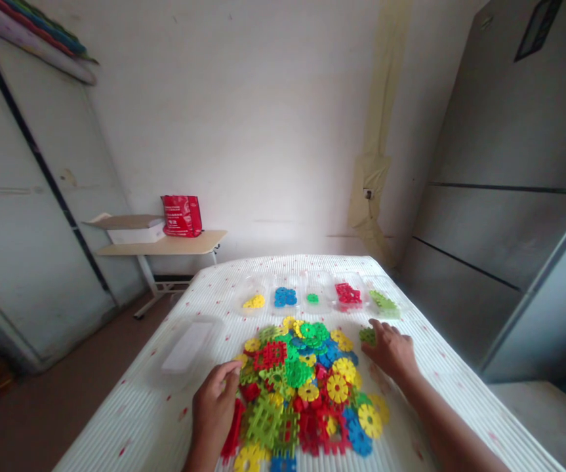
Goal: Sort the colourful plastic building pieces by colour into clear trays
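Ahead, clear containers stand beyond heaped pieces; leftward, a red bag.

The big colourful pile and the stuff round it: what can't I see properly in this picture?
In the head view:
Bottom of the pile: upper pieces cover it.
Green piece: the right hand hides part.
Left hand: its curled fingers hide whether it grips anything.
Red bag: its smaller print is too tiny and blurred.
Table: the picture's bottom edge cuts off the near end.
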The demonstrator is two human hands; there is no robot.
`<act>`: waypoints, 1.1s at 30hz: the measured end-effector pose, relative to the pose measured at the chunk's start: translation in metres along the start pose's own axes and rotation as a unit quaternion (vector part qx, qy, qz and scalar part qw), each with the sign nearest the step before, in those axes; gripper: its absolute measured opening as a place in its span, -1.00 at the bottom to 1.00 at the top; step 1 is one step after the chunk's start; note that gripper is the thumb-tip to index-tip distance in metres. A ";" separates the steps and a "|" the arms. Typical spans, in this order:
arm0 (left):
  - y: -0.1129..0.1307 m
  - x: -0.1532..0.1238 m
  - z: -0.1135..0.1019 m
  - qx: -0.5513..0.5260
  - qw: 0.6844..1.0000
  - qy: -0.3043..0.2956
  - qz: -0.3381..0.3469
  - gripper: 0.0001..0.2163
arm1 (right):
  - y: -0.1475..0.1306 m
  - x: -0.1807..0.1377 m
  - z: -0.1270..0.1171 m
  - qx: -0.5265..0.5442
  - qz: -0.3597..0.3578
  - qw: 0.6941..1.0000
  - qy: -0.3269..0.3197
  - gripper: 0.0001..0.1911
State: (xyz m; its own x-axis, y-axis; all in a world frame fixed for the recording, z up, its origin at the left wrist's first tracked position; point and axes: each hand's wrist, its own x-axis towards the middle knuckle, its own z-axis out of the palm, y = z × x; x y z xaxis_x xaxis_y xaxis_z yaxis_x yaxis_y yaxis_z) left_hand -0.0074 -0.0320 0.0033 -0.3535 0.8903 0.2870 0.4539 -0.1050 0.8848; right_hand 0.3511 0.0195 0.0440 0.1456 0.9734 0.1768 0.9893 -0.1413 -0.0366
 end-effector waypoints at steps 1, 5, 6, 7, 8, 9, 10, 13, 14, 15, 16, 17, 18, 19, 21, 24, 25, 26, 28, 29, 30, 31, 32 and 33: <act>-0.001 0.000 0.000 -0.003 1.000 -0.002 -0.001 -0.67 | 0.003 -0.002 0.001 -0.001 0.001 1.000 0.000 -0.46; -0.004 0.000 0.000 -0.006 1.000 -0.005 -0.007 -0.65 | 0.004 -0.006 0.002 0.007 0.010 1.000 -0.003 -0.46; -0.003 0.000 -0.001 -0.005 1.000 -0.004 -0.009 -0.65 | 0.003 -0.006 0.002 0.010 0.012 1.000 -0.003 -0.46; -0.003 -0.001 -0.001 -0.003 1.000 0.000 -0.011 -0.65 | 0.003 -0.006 0.002 0.013 0.015 1.000 -0.003 -0.46; -0.002 -0.001 -0.001 -0.002 1.000 0.002 -0.011 -0.65 | 0.002 -0.006 0.001 0.015 0.017 1.000 -0.005 -0.47; -0.001 -0.001 -0.001 -0.003 1.000 0.003 -0.009 -0.65 | 0.001 -0.006 0.001 0.016 0.019 1.000 -0.008 -0.47; -0.001 -0.001 -0.002 -0.004 1.000 0.003 -0.008 -0.65 | 0.001 -0.007 0.000 0.017 0.021 1.000 -0.010 -0.48; 0.001 -0.001 -0.001 -0.004 1.000 -0.002 -0.007 -0.65 | 0.000 -0.007 -0.001 0.016 0.026 0.999 -0.009 -0.50; 0.001 -0.001 -0.001 -0.003 1.000 -0.003 -0.007 -0.65 | 0.000 -0.007 -0.001 0.015 0.028 0.999 -0.007 -0.51; 0.001 0.000 -0.001 -0.001 1.000 -0.002 -0.006 -0.65 | 0.000 -0.008 -0.001 0.014 0.028 0.999 -0.006 -0.51; 0.001 0.000 -0.001 0.000 1.000 -0.001 -0.005 -0.65 | 0.000 -0.008 -0.001 0.013 0.029 0.999 -0.006 -0.51; 0.001 -0.001 -0.001 0.002 1.000 0.001 -0.003 -0.65 | 0.000 -0.008 -0.001 0.011 0.029 0.999 -0.006 -0.51; 0.000 -0.001 -0.001 0.004 1.000 0.003 -0.003 -0.65 | 0.000 -0.009 -0.001 0.011 0.028 1.000 -0.005 -0.52; 0.000 -0.001 -0.002 0.006 1.000 0.005 -0.003 -0.65 | 0.000 -0.009 -0.001 0.010 0.027 1.000 -0.002 -0.52; 0.000 -0.001 -0.002 0.008 1.000 0.005 -0.004 -0.65 | 0.000 -0.010 -0.002 0.010 0.025 1.000 0.001 -0.53; 0.001 -0.001 -0.002 0.003 1.000 0.003 -0.004 -0.65 | -0.001 -0.011 -0.003 0.009 0.027 1.000 -0.003 -0.53; 0.002 -0.001 -0.002 0.001 1.000 0.003 -0.004 -0.65 | -0.001 -0.011 -0.004 0.009 0.029 1.000 -0.005 -0.52; 0.003 -0.001 -0.002 0.001 1.000 0.004 -0.004 -0.65 | -0.001 -0.011 -0.004 0.008 0.032 0.999 -0.006 -0.51; 0.004 -0.001 -0.002 0.002 1.000 0.007 -0.003 -0.65 | -0.001 -0.011 -0.003 0.007 0.039 0.999 -0.006 -0.49; 0.005 -0.001 -0.003 0.002 1.000 0.009 -0.002 -0.65 | -0.001 -0.011 -0.003 0.007 0.042 0.999 -0.005 -0.48; 0.006 -0.001 -0.003 0.002 1.000 0.011 -0.002 -0.65 | -0.001 -0.011 -0.002 0.007 0.045 0.999 -0.003 -0.48; 0.006 -0.001 -0.003 0.001 1.000 0.015 -0.001 -0.65 | -0.001 -0.011 -0.002 0.007 0.048 0.999 -0.001 -0.47; 0.007 -0.001 -0.003 0.000 1.000 0.016 0.000 -0.65 | -0.001 -0.012 -0.002 0.007 0.050 0.999 0.001 -0.47; 0.007 -0.001 -0.003 0.000 1.000 0.017 0.000 -0.65 | 0.000 -0.013 -0.001 0.008 0.052 0.999 0.004 -0.47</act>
State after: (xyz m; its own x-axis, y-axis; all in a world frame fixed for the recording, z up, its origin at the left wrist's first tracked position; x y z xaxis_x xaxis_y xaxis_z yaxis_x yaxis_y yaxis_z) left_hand -0.0062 -0.0349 0.0099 -0.3802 0.8749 0.3000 0.4548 -0.1056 0.8843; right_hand 0.3489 0.0072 0.0428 0.2472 0.9523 0.1787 0.9687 -0.2383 -0.0700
